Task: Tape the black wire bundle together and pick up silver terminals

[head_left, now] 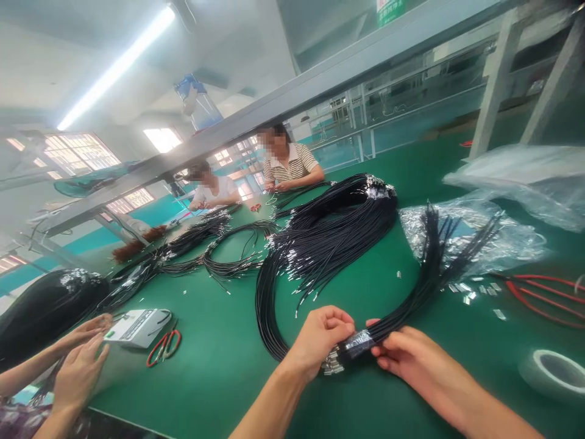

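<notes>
My left hand [319, 339] and my right hand [402, 356] both grip one bundle of thin black wires [425, 280] near its metal-tipped end, where clear tape [359, 343] wraps it. The left fingers pinch the bundle just before the silver terminals [332, 364]. The right fingers close on it from the other side of the tape. The bundle runs up and right over a clear plastic bag [479, 238]. It lies on the green table [219, 366].
A large coil of black wires [320, 238] lies behind my hands, more coils [228, 250] further left. A tape roll [553, 372] and red wires [543, 296] are at right. At left, another person's hands [80, 360], a white box [137, 326], red scissors [163, 347]. Two people sit at the far side.
</notes>
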The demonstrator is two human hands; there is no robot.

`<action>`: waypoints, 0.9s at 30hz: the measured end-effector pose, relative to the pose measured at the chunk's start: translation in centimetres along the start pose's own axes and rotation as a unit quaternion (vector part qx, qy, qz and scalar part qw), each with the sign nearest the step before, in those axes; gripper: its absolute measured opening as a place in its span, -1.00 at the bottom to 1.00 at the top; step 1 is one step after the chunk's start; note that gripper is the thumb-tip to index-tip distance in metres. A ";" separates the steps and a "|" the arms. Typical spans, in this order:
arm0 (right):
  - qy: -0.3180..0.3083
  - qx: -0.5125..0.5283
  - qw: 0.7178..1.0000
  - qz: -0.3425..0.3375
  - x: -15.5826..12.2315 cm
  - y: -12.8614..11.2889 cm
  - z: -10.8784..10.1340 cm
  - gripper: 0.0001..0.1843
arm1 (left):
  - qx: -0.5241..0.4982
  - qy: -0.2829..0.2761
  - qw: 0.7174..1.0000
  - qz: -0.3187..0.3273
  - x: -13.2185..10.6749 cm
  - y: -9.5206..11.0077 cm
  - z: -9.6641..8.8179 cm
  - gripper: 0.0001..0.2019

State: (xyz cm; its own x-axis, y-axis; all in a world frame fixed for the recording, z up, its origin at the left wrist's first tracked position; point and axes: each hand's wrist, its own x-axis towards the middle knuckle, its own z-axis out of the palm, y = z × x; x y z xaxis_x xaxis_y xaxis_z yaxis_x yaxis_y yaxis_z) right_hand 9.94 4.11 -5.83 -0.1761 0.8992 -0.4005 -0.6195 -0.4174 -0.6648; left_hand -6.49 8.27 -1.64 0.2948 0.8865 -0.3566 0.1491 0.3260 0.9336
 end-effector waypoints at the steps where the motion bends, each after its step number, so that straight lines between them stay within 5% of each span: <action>1: -0.010 0.028 1.000 0.009 -0.2 -0.3 -0.1 -0.74 | -0.004 0.006 1.000 0.014 -0.3 0.0 0.0 -0.64; 5: -0.048 0.057 0.997 0.013 -0.4 -0.5 -0.5 -0.82 | -0.012 0.040 0.994 0.104 -1.4 1.0 -0.7 -0.73; 8: -0.067 0.072 0.995 0.010 -0.2 -0.2 -0.7 -0.84 | 0.073 0.052 0.985 0.147 -2.4 2.3 -1.6 -0.71; 15: -0.074 0.063 0.995 -0.024 -0.3 -0.8 0.1 -0.72 | 0.389 -0.006 0.918 0.081 -5.4 1.9 -2.0 -0.20; 18: -0.074 0.061 0.994 -0.052 -0.3 -2.4 1.4 -0.68 | 0.448 0.030 0.892 0.055 -5.8 0.4 -4.2 -0.13; 21: -0.091 0.029 0.991 -0.099 -0.2 -4.9 3.1 -0.69 | 0.528 0.098 0.838 0.091 -4.9 -1.1 -8.0 -0.21; 27: -0.118 -0.120 0.960 -0.222 -1.5 -10.4 7.3 -0.84 | 0.673 0.169 0.655 0.300 -2.0 -4.5 -13.6 -0.46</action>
State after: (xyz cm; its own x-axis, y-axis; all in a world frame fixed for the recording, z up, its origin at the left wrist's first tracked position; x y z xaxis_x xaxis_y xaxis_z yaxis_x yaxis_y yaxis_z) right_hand 11.03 8.08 6.27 -0.1206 0.9885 0.0911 -0.4846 0.0215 -0.8745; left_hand -20.58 9.48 -4.62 0.4894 0.8185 0.3008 0.8659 -0.4970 -0.0564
